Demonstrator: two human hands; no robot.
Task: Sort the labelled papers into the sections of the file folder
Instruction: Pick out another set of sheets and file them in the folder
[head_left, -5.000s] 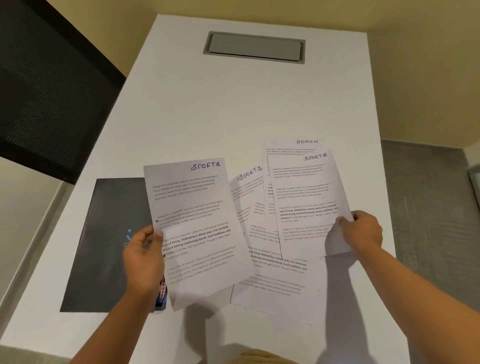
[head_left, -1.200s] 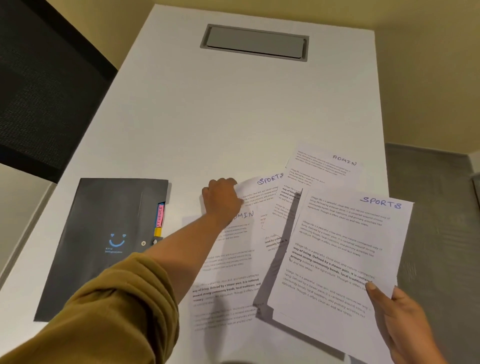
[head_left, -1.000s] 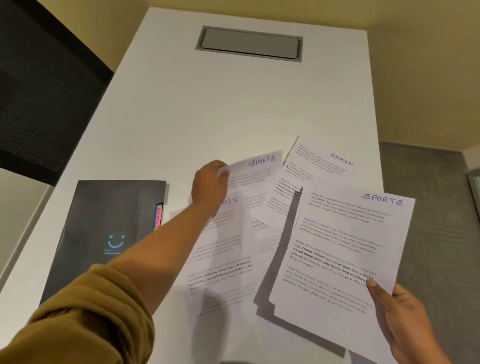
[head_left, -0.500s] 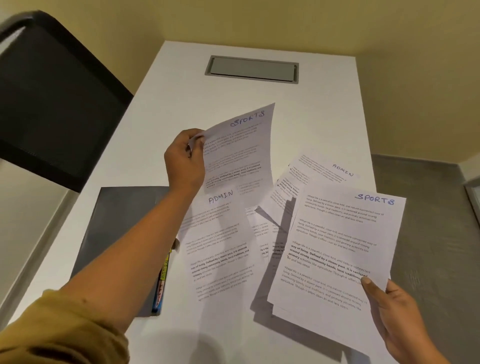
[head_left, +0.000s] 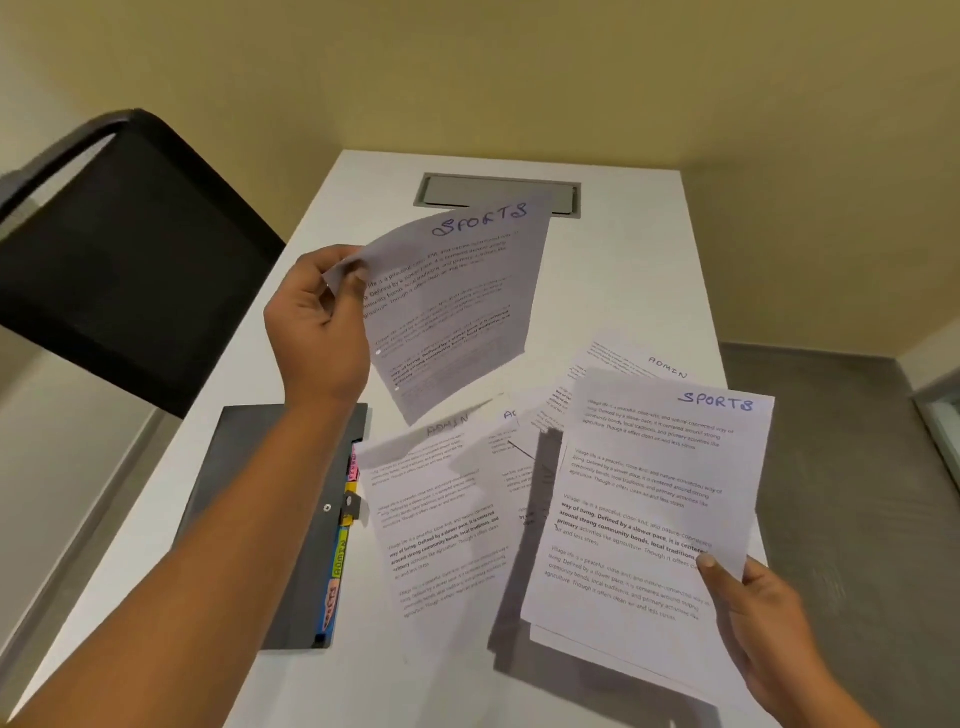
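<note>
View looking down on a white worktop (head_left: 613, 270) that runs from the bottom of the frame to the top centre. At centre left, the left grip (head_left: 317, 322), a bare hand, pinches the upper left corner of a single sheet (head_left: 457, 301) headed "SPORTS" in blue handwriting. The sheet hangs curved and tilted in the air above the worktop. At lower right, the right grip (head_left: 763, 618) holds a thin stack of sheets (head_left: 644, 499) by its lower right edge, thumb on top. The stack's top page is also headed "SPORTS", and the stack is raised, with a dark shadow beneath it.

Between the two hands, loose sheets (head_left: 441, 519) lie overlapped on the worktop; those whose headings show read "ADMIN". A dark grey file folder (head_left: 270, 519) lies flat at lower left, partly hidden by the left forearm. Coloured tabs (head_left: 340, 566) in pink, yellow, green and blue stick out of its right edge, just beside the nearest loose sheet.

A grey hatch (head_left: 467, 189) is set into the worktop at top centre. A black chair back (head_left: 119, 249) stands at upper left.
</note>
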